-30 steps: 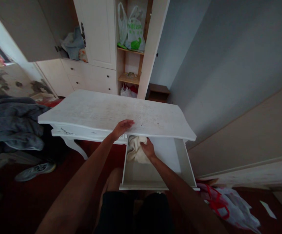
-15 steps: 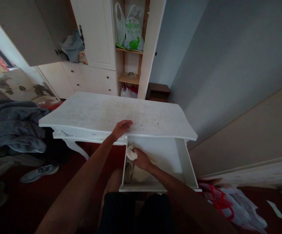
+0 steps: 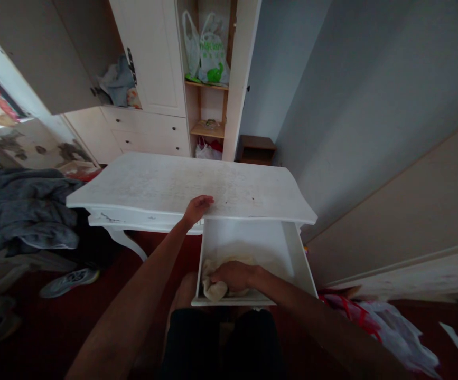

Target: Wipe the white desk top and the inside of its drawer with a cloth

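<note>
A white desk (image 3: pixel 165 179) with a dirt-smeared top stands before me, and its drawer (image 3: pixel 298 253) is pulled out toward my knees. Inside the drawer, my right hand (image 3: pixel 234 276) is closed around a cream cloth (image 3: pixel 215 291), pressing it into the front left corner. Part of the cloth is hidden under the fingers. Dust or a brownish stain shows on the drawer floor around the hand. My left hand (image 3: pixel 197 207) rests at the desk's front edge, just left of the drawer, fingers stretched out and holding nothing.
Behind the desk stands a white wardrobe (image 3: pixel 153 58) with open doors and plastic bags (image 3: pixel 213 58) on a shelf. Grey bedding (image 3: pixel 22 211) lies at left above a shoe (image 3: pixel 69 282). Bags (image 3: pixel 391 327) sit on the red floor at right, near the wall.
My right hand has moved the cloth toward me along the drawer's left side, from mid-drawer to the front corner. My left hand has stayed at the desk edge.
</note>
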`<move>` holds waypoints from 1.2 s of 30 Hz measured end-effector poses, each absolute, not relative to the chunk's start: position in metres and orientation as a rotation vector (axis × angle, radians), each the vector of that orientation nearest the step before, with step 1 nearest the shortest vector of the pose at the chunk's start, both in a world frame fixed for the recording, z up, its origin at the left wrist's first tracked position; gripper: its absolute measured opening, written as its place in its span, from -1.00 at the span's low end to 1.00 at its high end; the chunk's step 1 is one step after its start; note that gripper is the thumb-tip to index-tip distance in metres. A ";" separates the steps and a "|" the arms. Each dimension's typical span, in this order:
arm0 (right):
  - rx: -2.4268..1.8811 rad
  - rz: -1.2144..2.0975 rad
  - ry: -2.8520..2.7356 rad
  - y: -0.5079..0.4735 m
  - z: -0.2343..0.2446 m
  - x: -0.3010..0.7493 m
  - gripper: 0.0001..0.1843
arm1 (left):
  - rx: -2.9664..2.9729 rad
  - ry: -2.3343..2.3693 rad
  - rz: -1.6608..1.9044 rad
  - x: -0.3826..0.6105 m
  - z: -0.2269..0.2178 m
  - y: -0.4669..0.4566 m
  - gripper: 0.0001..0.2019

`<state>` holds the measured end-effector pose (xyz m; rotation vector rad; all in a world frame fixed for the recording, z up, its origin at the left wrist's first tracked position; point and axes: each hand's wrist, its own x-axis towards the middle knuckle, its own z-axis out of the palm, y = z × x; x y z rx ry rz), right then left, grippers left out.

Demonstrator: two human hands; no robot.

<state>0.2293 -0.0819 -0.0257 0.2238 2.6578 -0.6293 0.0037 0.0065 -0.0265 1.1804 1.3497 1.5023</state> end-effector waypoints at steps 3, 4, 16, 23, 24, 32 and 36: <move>0.211 -0.534 2.634 -0.081 -0.020 0.242 -0.57 | 1.235 1.534 1.487 0.012 -0.028 0.007 -0.80; 0.235 -0.494 2.622 -0.079 -0.018 0.249 -0.58 | 1.247 1.586 1.487 0.014 -0.028 0.007 -0.84; 1.046 -0.251 2.455 -0.025 0.021 0.342 -0.56 | 1.177 1.622 1.562 0.023 -0.022 0.000 -0.88; 1.346 -0.679 2.870 -0.037 0.029 0.327 -0.60 | 1.080 1.517 1.573 0.023 -0.013 -0.015 -0.89; 1.361 -0.748 2.919 -0.039 0.027 0.322 -0.61 | 1.059 1.509 1.589 0.024 -0.012 -0.021 -0.88; 1.685 -1.198 2.989 -0.040 0.009 0.285 -0.67 | 0.387 1.550 2.050 0.061 -0.035 -0.152 -0.76; 1.820 -1.360 3.030 -0.049 0.014 0.265 -0.64 | 0.223 1.599 1.958 0.085 -0.048 -0.217 -0.71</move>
